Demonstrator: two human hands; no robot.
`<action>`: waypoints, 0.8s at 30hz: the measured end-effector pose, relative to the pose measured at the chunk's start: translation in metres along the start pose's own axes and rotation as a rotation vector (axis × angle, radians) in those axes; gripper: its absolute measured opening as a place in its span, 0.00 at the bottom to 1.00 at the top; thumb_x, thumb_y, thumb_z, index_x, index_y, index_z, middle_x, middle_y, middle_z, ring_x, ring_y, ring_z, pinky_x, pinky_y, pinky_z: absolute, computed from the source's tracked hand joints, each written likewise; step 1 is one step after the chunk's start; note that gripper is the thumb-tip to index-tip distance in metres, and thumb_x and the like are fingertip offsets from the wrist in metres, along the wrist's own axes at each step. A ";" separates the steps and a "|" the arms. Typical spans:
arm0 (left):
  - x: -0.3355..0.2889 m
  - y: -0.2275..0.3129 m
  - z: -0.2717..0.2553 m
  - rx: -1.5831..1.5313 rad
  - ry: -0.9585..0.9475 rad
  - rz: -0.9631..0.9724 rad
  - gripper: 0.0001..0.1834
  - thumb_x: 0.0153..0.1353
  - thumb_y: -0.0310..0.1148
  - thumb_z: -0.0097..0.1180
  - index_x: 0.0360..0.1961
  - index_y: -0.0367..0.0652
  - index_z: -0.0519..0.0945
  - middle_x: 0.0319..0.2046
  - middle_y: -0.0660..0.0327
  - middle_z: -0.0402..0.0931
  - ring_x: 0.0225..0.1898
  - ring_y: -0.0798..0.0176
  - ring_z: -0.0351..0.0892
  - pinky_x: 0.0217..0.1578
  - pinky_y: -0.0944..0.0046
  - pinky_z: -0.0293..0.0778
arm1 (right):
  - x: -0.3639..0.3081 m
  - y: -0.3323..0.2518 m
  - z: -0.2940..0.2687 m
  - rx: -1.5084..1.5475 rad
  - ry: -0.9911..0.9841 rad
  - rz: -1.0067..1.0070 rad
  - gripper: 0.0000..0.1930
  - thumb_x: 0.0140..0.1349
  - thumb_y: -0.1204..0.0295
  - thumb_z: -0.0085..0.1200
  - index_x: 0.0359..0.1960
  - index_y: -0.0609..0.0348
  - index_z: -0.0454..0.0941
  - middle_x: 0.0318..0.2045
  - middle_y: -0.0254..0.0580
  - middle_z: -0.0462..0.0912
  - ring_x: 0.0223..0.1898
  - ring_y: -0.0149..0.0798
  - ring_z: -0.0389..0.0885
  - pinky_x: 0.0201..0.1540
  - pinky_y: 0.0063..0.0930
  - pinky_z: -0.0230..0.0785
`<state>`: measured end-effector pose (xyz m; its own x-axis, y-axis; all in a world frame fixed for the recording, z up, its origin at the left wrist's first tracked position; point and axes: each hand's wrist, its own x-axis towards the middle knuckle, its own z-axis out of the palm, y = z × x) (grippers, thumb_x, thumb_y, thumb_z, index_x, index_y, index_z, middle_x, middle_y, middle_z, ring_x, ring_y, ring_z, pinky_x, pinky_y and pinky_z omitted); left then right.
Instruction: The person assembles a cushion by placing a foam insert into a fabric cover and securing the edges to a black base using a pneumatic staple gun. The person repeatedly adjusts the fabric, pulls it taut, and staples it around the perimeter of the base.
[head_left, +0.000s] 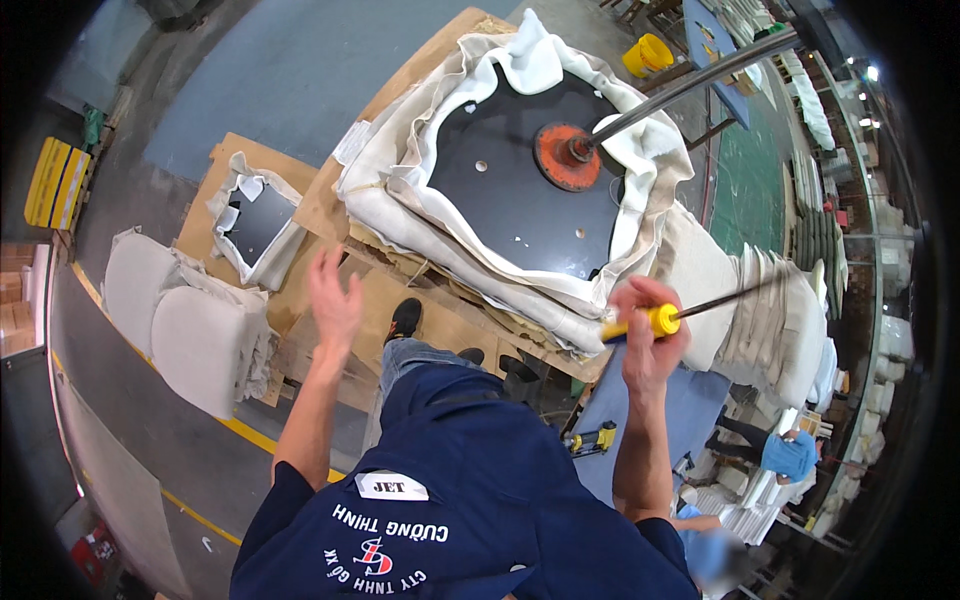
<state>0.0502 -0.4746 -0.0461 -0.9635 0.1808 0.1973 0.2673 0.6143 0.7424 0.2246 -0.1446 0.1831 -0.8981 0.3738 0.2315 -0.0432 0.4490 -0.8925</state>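
My right hand [655, 355] is closed around the yellow handle of a screwdriver [662, 320], its long thin shaft pointing right. My left hand [335, 305] is raised with fingers apart, holding nothing, near the left corner of a large upholstered seat [455, 220]. The seat lies upside down, its beige fabric and white padding gathered up around a black base panel [480, 205]. A red round press pad [567, 157] on a metal rod [690, 88] rests on the panel. Both hands are apart from the seat.
A smaller part-covered panel [262, 230] lies on a board at left, above stacked cushions [200, 340]. Fabric-covered pads [770, 320] are piled at right. A yellow-and-black tool [592, 440] lies on the blue surface [620, 395]. A yellow bucket [650, 55] stands far off. People [790, 455] are at lower right.
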 end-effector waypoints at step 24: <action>0.036 0.081 0.123 0.037 0.112 0.490 0.27 0.52 0.35 0.57 0.57 0.52 0.79 0.62 0.60 0.74 0.63 0.56 0.71 0.65 0.49 0.61 | 0.068 0.090 0.105 -0.093 -0.009 -0.092 0.09 0.71 0.74 0.59 0.49 0.63 0.80 0.41 0.44 0.82 0.38 0.32 0.81 0.40 0.27 0.74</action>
<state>0.0383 -0.3239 -0.0579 -0.7197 0.3727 0.5858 0.6869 0.5047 0.5229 0.1132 -0.1641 0.0784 -0.8960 0.3207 0.3071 -0.0854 0.5544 -0.8279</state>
